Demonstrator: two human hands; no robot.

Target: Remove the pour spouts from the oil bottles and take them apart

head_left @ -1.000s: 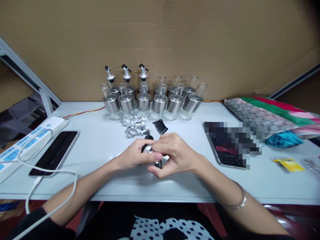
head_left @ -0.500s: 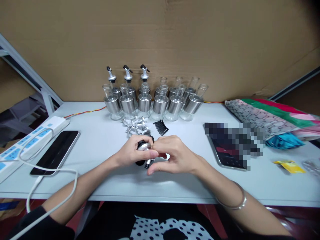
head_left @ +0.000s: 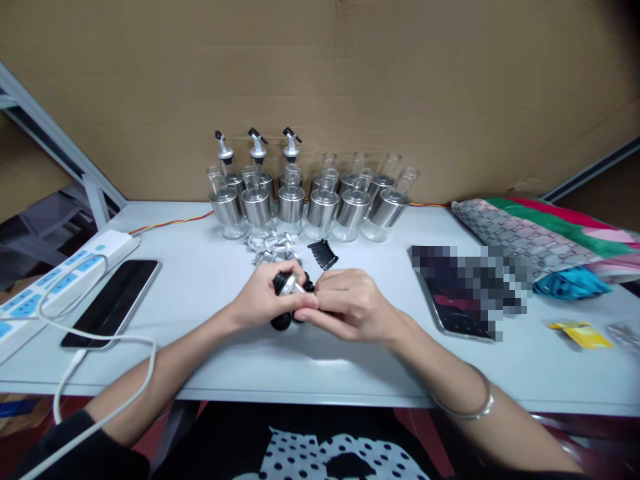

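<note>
My left hand (head_left: 265, 297) is closed around a silver and black pourer spout (head_left: 289, 285), its black stopper end to the left. Pressed against the spout's right end is my right hand (head_left: 350, 303), its fingers pinched; they cover that end of the spout. Black stopper parts (head_left: 281, 321) lie on the table just under and behind the hands, partly hidden. Beyond my hands sit a pile of silver spout pieces (head_left: 273, 247) and a row of small black levers (head_left: 323, 254).
Glass bottles with steel sleeves (head_left: 291, 203) stand in rows at the back, several of them; three carry pourers. A phone (head_left: 113, 303) and power strip (head_left: 65, 283) lie left. A dark tablet (head_left: 445, 293), yellow packet (head_left: 583, 335) and patterned bag (head_left: 525, 233) are right.
The spout has turned in my left hand, so its silver neck now points right toward my right hand. My right thumb and fingers have closed onto that end.
</note>
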